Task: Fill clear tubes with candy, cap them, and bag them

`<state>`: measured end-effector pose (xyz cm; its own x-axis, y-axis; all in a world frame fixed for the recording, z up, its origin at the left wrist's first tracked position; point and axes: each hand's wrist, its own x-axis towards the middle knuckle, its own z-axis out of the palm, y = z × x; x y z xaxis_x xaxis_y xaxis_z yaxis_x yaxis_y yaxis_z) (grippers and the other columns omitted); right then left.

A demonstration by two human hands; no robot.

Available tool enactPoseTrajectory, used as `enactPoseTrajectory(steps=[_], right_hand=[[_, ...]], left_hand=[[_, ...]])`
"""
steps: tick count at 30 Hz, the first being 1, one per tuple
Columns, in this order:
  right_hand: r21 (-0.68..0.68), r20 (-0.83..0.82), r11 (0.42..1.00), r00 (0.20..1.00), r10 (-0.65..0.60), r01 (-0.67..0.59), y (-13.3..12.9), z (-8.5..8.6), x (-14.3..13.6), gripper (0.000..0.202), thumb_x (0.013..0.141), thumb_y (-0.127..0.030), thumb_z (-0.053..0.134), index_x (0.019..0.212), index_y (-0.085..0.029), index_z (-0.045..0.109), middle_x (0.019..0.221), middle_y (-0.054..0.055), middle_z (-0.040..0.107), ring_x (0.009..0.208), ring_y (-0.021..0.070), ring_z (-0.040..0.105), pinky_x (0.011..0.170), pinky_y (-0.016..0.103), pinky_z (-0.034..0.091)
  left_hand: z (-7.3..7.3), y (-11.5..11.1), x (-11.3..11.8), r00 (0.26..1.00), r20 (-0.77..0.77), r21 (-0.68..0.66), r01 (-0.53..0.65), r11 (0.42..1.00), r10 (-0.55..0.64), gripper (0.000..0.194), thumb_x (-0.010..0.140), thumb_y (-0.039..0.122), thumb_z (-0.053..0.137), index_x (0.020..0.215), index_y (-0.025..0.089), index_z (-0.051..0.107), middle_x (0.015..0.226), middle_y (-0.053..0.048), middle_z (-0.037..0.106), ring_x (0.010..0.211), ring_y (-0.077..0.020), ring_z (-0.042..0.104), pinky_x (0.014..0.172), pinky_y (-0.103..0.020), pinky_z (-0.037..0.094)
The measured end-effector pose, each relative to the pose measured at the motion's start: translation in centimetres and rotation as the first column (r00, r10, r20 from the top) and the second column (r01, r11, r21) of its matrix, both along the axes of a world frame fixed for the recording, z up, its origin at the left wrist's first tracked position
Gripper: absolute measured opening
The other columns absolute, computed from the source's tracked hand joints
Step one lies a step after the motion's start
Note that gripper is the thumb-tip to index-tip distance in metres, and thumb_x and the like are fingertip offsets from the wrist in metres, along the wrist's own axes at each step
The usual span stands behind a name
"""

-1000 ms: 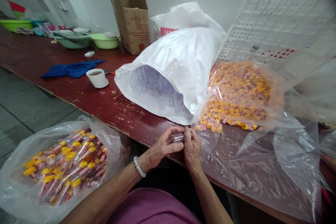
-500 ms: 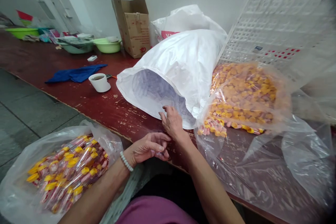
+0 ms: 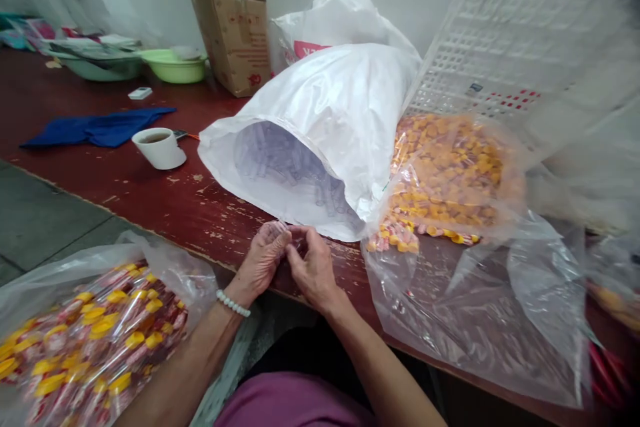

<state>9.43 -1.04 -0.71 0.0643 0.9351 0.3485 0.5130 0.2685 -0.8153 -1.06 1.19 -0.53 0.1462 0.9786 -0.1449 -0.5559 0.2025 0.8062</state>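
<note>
My left hand [image 3: 264, 257], with a pale bead bracelet at the wrist, is closed around a clear plastic tube [image 3: 274, 228], partly hidden by the fingers. My right hand [image 3: 313, 263] meets it with thumb and forefinger pinched together at the tube's end; what these fingertips hold is hidden. Both hands are over the table's front edge. Just beyond them a white woven sack [image 3: 345, 113] lies on its side, mouth toward me, with many clear tubes [image 3: 280, 157] inside. At lower left, a clear bag [image 3: 180, 260] holds filled tubes with yellow caps [image 3: 103, 327].
On the red table [image 3: 210, 207], a clear bag of yellow-capped pieces [image 3: 445, 167] lies right of the sack, before a leaning white plastic crate [image 3: 500, 33]. To the left are a white cup [image 3: 163, 152] of dark liquid, a blue cloth [image 3: 100, 128], basins [image 3: 175, 68] and a cardboard box [image 3: 240, 43].
My right hand has drawn back from the sack's mouth and come together with my left hand, which has turned and closed on a clear tube. The view has shifted to the right.
</note>
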Motion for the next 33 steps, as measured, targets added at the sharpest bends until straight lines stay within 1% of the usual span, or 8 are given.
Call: enactPoseTrajectory(steps=[4, 7, 10, 12, 15, 22, 27, 33], right_hand=[[0.082, -0.017, 0.996, 0.999, 0.033, -0.031, -3.3, 0.7, 1.4, 0.030, 0.076, -0.009, 0.051, 0.103, -0.019, 0.059, 0.108, 0.007, 0.060, 0.102, 0.0159, 0.057, 0.088, 0.027, 0.047], [0.108, 0.048, 0.994, 0.999, -0.011, 0.005, -5.3, 2.2, 6.3, 0.022, 0.081, -0.015, 0.052, 0.101, -0.020, 0.062, 0.105, 0.006, 0.060, 0.099, 0.0149, 0.058, 0.087, 0.026, 0.047], [0.128, 0.127, 0.940, 0.935, -0.332, 0.316, -6.4, 3.0, 13.8, 0.021, 0.087, -0.021, 0.045, 0.100, -0.020, 0.061, 0.102, 0.007, 0.062, 0.096, 0.0164, 0.058, 0.084, 0.030, 0.047], [0.067, 0.257, 0.815, 0.779, -0.572, 0.576, -5.9, 2.5, 18.5, 0.024, 0.088, -0.024, 0.039, 0.100, -0.017, 0.059, 0.097, 0.008, 0.062, 0.089, 0.0174, 0.059, 0.081, 0.032, 0.047], [-0.007, 0.343, 0.792, 0.745, -0.572, 0.611, -3.9, 0.5, 22.3, 0.020, 0.080, -0.028, 0.052, 0.090, -0.014, 0.063, 0.093, 0.011, 0.063, 0.085, 0.0216, 0.058, 0.080, 0.035, 0.046], [-0.088, 0.371, 0.789, 0.755, -0.541, 0.608, -1.7, -1.7, 22.7, 0.017, 0.077, -0.019, 0.053, 0.088, -0.010, 0.063, 0.095, 0.019, 0.063, 0.095, 0.0287, 0.056, 0.089, 0.043, 0.039], [-0.133, 0.251, 0.839, 0.837, -0.487, 0.528, -5.2, 1.1, 20.9, 0.027, 0.089, -0.032, 0.045, 0.101, -0.013, 0.060, 0.091, 0.011, 0.066, 0.083, 0.0213, 0.061, 0.077, 0.036, 0.047], [0.101, 0.021, 0.991, 0.996, -0.090, 0.087, -10.3, 5.3, 13.9, 0.015, 0.087, -0.028, 0.055, 0.098, -0.021, 0.061, 0.096, 0.004, 0.064, 0.088, 0.0146, 0.060, 0.080, 0.028, 0.047]], left_hand=[[0.3, -1.2, 2.0, 0.998, -0.053, 0.002, 0.042, 0.999, -0.042, 0.030, 0.057, 0.016, 0.080, 0.078, 0.016, 0.058, 0.074, 0.004, 0.064, 0.067, -0.0089, 0.061, 0.062, -0.019, 0.050], [0.5, -1.7, 2.4, 0.991, -0.104, -0.051, 0.074, 0.996, -0.079, 0.034, 0.056, 0.016, 0.079, 0.081, 0.017, 0.057, 0.072, 0.005, 0.063, 0.061, -0.0122, 0.062, 0.053, -0.024, 0.052], [0.3, -2.0, 2.5, 0.981, -0.175, -0.049, 0.073, 0.996, -0.080, 0.034, 0.055, 0.018, 0.078, 0.077, 0.018, 0.053, 0.059, 0.008, 0.056, 0.047, -0.0107, 0.056, 0.040, -0.023, 0.046], [0.0, -2.5, 2.9, 0.976, -0.208, -0.024, 0.063, 0.998, -0.066, 0.034, 0.055, 0.017, 0.078, 0.075, 0.018, 0.050, 0.056, 0.009, 0.053, 0.043, -0.0084, 0.051, 0.036, -0.019, 0.041], [-0.4, -3.6, 4.2, 0.959, -0.272, -0.016, 0.085, 0.996, -0.086, 0.039, 0.054, 0.018, 0.079, 0.079, 0.018, 0.049, 0.061, 0.008, 0.055, 0.044, -0.0057, 0.048, 0.035, -0.016, 0.037], [0.6, -5.8, 6.4, 0.861, -0.441, 0.018, 0.291, 0.957, -0.253, 0.045, 0.054, 0.026, 0.081, 0.084, 0.018, 0.049, 0.073, 0.004, 0.055, 0.058, -0.0084, 0.052, 0.043, -0.019, 0.046], [1.3, -5.8, 6.3, 0.806, -0.555, 0.111, 0.316, 0.942, -0.205, 0.042, 0.056, 0.027, 0.080, 0.082, 0.017, 0.048, 0.073, 0.004, 0.053, 0.058, -0.0077, 0.050, 0.049, -0.019, 0.042], [1.5, -6.3, 6.3, 0.659, -0.744, 0.312, 0.492, 0.813, -0.113, 0.032, 0.064, 0.025, 0.074, 0.081, 0.017, 0.049, 0.075, 0.003, 0.051, 0.066, -0.0091, 0.046, 0.061, -0.022, 0.039]])
